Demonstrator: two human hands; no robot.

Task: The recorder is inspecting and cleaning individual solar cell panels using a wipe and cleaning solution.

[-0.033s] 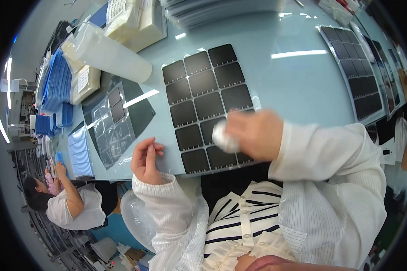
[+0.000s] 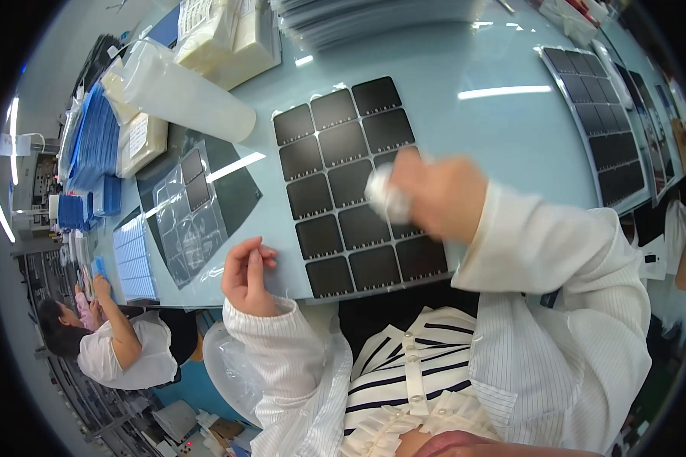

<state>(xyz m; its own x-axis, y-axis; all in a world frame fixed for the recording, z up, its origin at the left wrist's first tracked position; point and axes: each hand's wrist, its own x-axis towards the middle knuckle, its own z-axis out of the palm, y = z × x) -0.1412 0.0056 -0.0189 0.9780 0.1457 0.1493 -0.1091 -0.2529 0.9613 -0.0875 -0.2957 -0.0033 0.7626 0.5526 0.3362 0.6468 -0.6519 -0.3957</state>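
Observation:
A clear sheet of dark rectangular panels (image 2: 328, 276), set out in rows of three, lies on the table in front of me. Over its right side my right hand (image 2: 443, 199) is closed around a white wad (image 2: 387, 195), which looks like a crumpled cloth or wipe. The wad and fingers are blurred, and whether they touch the panels I cannot tell. By the sheet's lower left edge rests my left hand (image 2: 247, 276), its fingers loosely curled together with nothing visible in them.
A translucent plastic bottle (image 2: 190, 95) lies beyond my left hand, near wrapped cream packs (image 2: 229, 42). Left of me is a clear plastic tray (image 2: 190, 221) with two dark pieces. Another panel sheet (image 2: 598, 114) lies far right. A co-worker (image 2: 122, 343) sits at left.
My right hand has moved the white wad away from me over the sheet, uncovering panels at the lower right. The left hand stays nearly where it was.

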